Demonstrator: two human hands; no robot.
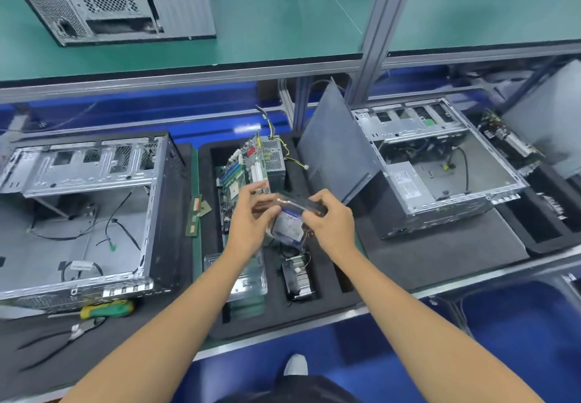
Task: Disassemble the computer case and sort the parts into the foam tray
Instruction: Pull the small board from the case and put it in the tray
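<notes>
Both hands hold a hard drive point(290, 221) with a white and blue label above the black foam tray point(317, 300). My left hand point(251, 214) grips its left end and my right hand point(327, 217) grips its right end. In the tray stand a green motherboard point(242, 169) and a grey power supply point(273, 157) at the back, with a heatsink and fan point(297, 280) in a front slot and a silver drive point(248, 280) at the front left. An opened computer case point(78, 214) lies to the left and another opened case point(440, 166) to the right.
A green and yellow screwdriver point(107, 308) and pliers point(78, 330) lie on the black mat at the front left. Memory sticks point(196, 214) sit between the left case and the tray. A side panel point(336, 147) leans on the right case. A third case point(110, 0) stands on the upper shelf.
</notes>
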